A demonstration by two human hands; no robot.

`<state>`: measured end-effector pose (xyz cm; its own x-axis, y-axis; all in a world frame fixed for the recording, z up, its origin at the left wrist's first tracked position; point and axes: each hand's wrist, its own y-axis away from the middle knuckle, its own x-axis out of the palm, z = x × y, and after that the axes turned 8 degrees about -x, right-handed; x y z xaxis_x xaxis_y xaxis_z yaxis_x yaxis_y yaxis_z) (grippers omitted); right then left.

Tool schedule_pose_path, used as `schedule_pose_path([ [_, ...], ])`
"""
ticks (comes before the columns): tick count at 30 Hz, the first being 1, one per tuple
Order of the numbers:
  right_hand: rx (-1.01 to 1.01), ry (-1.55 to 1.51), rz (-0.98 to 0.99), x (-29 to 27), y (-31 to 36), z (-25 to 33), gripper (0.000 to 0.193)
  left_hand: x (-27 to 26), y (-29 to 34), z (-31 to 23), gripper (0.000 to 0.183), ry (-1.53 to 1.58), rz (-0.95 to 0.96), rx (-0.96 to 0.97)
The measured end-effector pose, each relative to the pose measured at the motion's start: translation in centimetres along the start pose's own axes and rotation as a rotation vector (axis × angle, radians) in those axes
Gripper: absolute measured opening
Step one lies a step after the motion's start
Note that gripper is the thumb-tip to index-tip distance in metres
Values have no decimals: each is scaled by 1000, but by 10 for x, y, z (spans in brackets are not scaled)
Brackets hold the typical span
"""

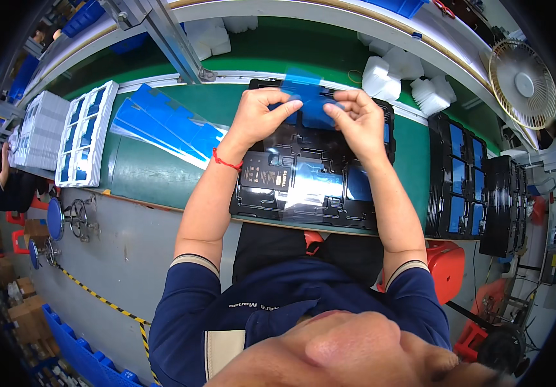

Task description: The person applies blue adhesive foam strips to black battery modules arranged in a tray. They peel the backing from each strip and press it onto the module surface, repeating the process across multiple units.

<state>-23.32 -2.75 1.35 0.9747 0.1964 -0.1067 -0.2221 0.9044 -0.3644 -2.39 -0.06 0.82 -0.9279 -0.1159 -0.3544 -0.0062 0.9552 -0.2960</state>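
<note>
Single head cam, fisheye, looks steeply down, close on hands over green bench (161,174).

I see my left hand (258,116) and right hand (354,122) pinching a blue film sheet (309,97) between the fingers, above a black tray (303,187) on the green table (155,174). More blue sheets (168,126) lie to the left.

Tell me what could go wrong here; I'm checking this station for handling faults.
1. Both hands, left hand and right hand, pinch the thin blue film by fingertips; it could crease or slip.
2. The black tray lies at the green bench's near edge; a nudge might tip it off.
3. The loose blue sheets beside the left hand could be brushed away.
</note>
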Motion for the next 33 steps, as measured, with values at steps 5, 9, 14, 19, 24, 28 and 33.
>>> schedule_pose_path([
  [5,92,-39,-18,-6,2,12,11,-2,-6,13,27,1,-232,74],
  [9,25,12,-85,-15,19,46,8,-24,-18,39,40,-127,-793,52],
  [14,234,-68,160,25,69,42,7,-41,-9,4,43,-305,-866,193],
  [19,494,-21,297,54,76,21,11,-38,-9,13,42,-336,-862,132],
  [24,567,45,340,59,70,20,12,-39,-11,17,41,-373,-888,156],
  [28,582,33,348,59,67,20,12,-37,-12,19,40,-339,-851,141],
  [33,596,12,360,59,67,17,12,-37,-10,16,40,-330,-842,135],
])
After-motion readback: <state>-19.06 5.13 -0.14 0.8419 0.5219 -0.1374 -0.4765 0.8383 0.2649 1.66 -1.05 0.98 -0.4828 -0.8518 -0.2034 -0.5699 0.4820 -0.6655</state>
